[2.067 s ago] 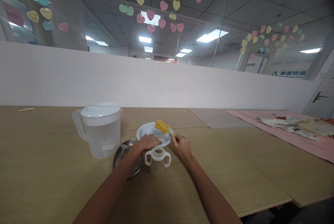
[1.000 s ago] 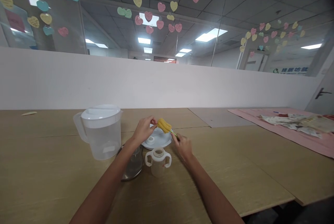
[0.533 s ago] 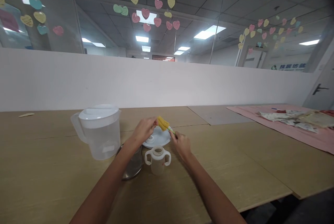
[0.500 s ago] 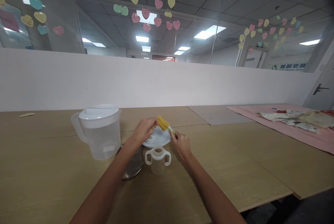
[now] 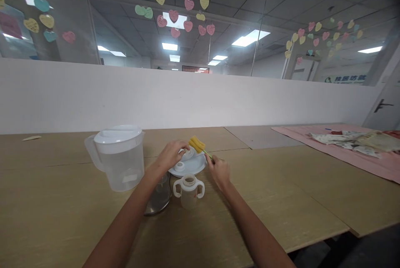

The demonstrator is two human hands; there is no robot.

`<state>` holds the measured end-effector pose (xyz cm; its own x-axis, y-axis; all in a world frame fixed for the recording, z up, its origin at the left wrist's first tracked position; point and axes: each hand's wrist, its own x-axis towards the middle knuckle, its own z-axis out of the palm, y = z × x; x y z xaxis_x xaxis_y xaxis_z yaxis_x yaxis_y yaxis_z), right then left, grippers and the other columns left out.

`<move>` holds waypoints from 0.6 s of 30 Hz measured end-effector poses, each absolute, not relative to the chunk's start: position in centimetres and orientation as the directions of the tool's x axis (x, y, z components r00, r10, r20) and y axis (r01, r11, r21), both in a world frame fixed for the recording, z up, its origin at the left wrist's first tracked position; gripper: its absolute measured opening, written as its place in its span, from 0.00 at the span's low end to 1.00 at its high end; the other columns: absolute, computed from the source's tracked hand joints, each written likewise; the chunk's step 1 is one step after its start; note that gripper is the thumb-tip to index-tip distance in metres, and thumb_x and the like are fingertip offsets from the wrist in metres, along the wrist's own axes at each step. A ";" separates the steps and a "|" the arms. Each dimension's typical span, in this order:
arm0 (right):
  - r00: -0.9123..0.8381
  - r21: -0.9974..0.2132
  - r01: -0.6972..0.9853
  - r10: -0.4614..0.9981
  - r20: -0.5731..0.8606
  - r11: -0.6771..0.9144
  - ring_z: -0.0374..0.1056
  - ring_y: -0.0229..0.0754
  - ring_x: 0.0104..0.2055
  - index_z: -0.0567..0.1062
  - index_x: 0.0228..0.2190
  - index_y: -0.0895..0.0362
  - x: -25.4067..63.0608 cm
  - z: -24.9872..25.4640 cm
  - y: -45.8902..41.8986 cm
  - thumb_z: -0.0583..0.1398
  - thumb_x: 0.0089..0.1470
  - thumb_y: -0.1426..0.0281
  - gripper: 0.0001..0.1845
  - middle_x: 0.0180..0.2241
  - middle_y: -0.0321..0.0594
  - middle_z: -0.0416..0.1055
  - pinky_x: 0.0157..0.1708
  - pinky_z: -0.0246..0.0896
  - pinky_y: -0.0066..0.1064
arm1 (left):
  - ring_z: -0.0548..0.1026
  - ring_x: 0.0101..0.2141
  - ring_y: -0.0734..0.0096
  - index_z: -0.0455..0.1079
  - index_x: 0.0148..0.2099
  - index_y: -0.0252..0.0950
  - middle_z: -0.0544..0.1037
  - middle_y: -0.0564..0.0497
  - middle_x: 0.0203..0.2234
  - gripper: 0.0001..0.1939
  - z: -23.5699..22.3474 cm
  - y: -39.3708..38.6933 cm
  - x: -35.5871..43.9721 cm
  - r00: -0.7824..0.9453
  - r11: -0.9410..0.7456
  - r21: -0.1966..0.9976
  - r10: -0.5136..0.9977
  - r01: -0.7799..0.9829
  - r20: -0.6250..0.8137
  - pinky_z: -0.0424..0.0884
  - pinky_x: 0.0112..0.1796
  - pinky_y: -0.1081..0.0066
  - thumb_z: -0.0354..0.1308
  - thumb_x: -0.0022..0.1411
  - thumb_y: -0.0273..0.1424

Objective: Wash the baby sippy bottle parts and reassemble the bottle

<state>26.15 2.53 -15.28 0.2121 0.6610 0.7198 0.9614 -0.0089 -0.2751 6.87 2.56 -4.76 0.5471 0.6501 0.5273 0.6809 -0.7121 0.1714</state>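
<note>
My right hand (image 5: 219, 171) is closed around the thin green handle of a yellow sponge bottle brush (image 5: 197, 144), its head tilted up to the left. My left hand (image 5: 172, 154) is just left of the sponge head, fingers loosely bent and apart, seemingly off it. Below both hands lies a white plate (image 5: 196, 168) carrying a small white ring-like part (image 5: 179, 166) and a white lid-like part (image 5: 188, 154). Nearer me stands an uncapped baby bottle (image 5: 188, 199) with two white handles, upright on the table.
A clear lidded pitcher (image 5: 125, 164) stands at the left. Partly under my left forearm is a shiny metal tray (image 5: 158, 203) with a see-through item on it. Folded fabric lies on a pink cloth (image 5: 293, 134) at the right. A white wall (image 5: 200, 101) borders the table's back.
My left fingers have come away from the sponge head and lowered slightly toward the plate. The brush has shifted a little right and up in my right hand.
</note>
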 end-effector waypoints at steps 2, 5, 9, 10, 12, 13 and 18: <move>0.214 -0.291 0.957 0.655 0.725 0.009 0.58 0.33 0.16 0.73 0.18 0.58 26.3 -15.3 2.6 0.41 0.56 0.51 0.33 0.16 0.42 0.69 0.20 0.33 0.28 | 0.72 0.38 0.69 0.71 0.37 0.36 0.76 0.50 0.36 0.09 -4.7 2.7 6.7 0.519 -0.696 0.180 0.659 0.695 0.545 0.65 0.42 0.71 0.51 0.55 0.25; 0.190 -0.283 0.958 0.640 0.744 0.044 0.59 0.33 0.17 0.72 0.18 0.58 26.3 -15.4 2.7 0.42 0.56 0.51 0.32 0.16 0.41 0.69 0.20 0.34 0.28 | 0.72 0.39 0.69 0.71 0.38 0.37 0.77 0.51 0.37 0.09 -4.7 2.8 6.4 0.475 -0.671 0.192 0.670 0.716 0.570 0.65 0.42 0.71 0.52 0.56 0.28; 0.137 -0.232 0.969 0.606 0.783 0.081 0.60 0.33 0.17 0.71 0.17 0.58 26.1 -15.6 2.5 0.44 0.56 0.52 0.31 0.16 0.40 0.70 0.20 0.34 0.27 | 0.73 0.37 0.68 0.72 0.39 0.36 0.77 0.50 0.36 0.10 -4.7 2.9 6.3 0.433 -0.621 0.183 0.699 0.762 0.570 0.65 0.39 0.72 0.52 0.56 0.31; 0.123 -0.216 0.972 0.595 0.794 0.089 0.59 0.32 0.17 0.71 0.17 0.58 26.0 -15.6 2.5 0.44 0.56 0.52 0.31 0.17 0.40 0.70 0.20 0.34 0.27 | 0.73 0.36 0.68 0.72 0.38 0.36 0.78 0.50 0.35 0.10 -4.8 2.9 6.3 0.428 -0.607 0.178 0.709 0.774 0.561 0.65 0.38 0.72 0.52 0.57 0.32; 0.098 -0.186 0.978 0.573 0.814 0.097 0.59 0.31 0.17 0.71 0.17 0.58 26.0 -15.5 2.4 0.44 0.56 0.52 0.30 0.17 0.39 0.70 0.20 0.34 0.27 | 0.74 0.34 0.68 0.73 0.37 0.36 0.78 0.49 0.33 0.11 -4.8 2.9 6.4 0.425 -0.586 0.167 0.728 0.793 0.538 0.65 0.35 0.73 0.52 0.57 0.33; 0.091 -0.174 0.980 0.564 0.821 0.096 0.59 0.31 0.16 0.71 0.17 0.58 26.0 -15.5 2.4 0.44 0.56 0.52 0.31 0.17 0.39 0.70 0.20 0.34 0.27 | 0.74 0.34 0.68 0.73 0.37 0.36 0.78 0.48 0.33 0.11 -4.8 2.9 6.5 0.423 -0.577 0.162 0.735 0.800 0.530 0.65 0.34 0.73 0.52 0.57 0.34; 0.078 -0.157 0.982 0.543 0.836 0.100 0.58 0.30 0.16 0.70 0.15 0.59 25.9 -15.4 2.2 0.44 0.56 0.52 0.32 0.16 0.39 0.69 0.19 0.34 0.28 | 0.74 0.33 0.69 0.74 0.37 0.36 0.78 0.48 0.33 0.12 -4.8 3.0 6.7 0.357 -0.508 0.192 0.782 0.839 0.511 0.63 0.31 0.75 0.51 0.57 0.35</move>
<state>25.87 2.24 -15.38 0.0784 0.5428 0.8362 0.9825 0.1001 -0.1571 6.67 2.97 -4.83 0.3566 0.7820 0.5111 0.8394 -0.5084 0.1921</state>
